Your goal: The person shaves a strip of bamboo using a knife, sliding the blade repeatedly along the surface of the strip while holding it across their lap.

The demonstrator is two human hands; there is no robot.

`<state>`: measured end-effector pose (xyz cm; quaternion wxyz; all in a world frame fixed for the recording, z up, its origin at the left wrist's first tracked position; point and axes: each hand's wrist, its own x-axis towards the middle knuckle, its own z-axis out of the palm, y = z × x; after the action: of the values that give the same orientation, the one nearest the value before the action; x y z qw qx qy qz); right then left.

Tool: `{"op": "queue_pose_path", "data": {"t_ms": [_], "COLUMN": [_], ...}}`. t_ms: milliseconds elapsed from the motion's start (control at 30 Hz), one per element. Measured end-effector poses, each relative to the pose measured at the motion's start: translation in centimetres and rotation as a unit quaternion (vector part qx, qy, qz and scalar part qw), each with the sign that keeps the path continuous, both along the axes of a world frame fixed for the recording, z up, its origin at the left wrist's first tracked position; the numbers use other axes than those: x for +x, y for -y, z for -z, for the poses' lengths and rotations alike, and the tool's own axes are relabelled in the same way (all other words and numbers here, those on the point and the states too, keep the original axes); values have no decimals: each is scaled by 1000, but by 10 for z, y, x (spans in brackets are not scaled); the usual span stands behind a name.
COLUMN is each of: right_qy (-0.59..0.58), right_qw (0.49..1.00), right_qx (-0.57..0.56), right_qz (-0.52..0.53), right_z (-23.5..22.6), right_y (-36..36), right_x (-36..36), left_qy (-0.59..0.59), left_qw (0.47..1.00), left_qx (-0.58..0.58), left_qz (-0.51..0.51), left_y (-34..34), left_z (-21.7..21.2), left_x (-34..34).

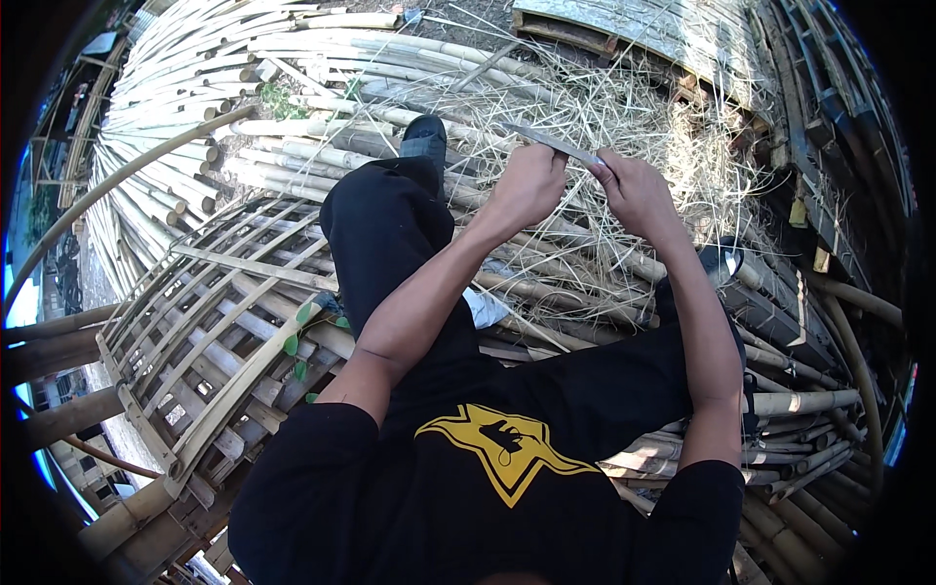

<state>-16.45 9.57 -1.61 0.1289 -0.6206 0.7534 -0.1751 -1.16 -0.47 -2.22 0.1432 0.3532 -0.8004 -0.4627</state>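
Head view: one thin bamboo strip [551,142], two hands on it. Left hand [527,185] is fisted around its middle; right hand [629,187] pinches its near end. Strip hangs over loose straw [624,107]; one woven bamboo frame [210,322] lies left, well apart.

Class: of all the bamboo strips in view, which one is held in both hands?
The thin pale strip pinched between the left hand and right hand; the others lie loose or stacked.
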Motion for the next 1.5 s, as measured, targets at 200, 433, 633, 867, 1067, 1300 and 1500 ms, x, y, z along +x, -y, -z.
{"op": "queue_pose_path", "data": {"t_ms": [200,433,633,867,1067,1300,1500], "right_qy": [-33,-82,-111,20,102,99,78], "right_qw": [999,990,953,949,937,941,965], "right_qx": [-36,-21,-111,-47,-37,-37,-18], "right_qz": [7,113,259,310,332,322,248], "right_z": [1,9,-1,-11,-14,-9,-20], "right_y": [4,10,-25,2,0,-5,-8], "right_x": [-10,-33,-125,-90,-85,-86,-69], "left_qy": [4,27,3,4,-4,21,32], "left_qw": [1000,999,996,998,997,996,995], "left_qx": [23,-40,28,14,-76,-72,-62], "left_qz": [-12,0,89,69,32,37,77], "left_y": [0,7,5,1,2,-2,0], "left_z": [-10,-4,-7,-16,-13,-17,-17], "left_x": [-2,3,23,14,12,11,17]}}
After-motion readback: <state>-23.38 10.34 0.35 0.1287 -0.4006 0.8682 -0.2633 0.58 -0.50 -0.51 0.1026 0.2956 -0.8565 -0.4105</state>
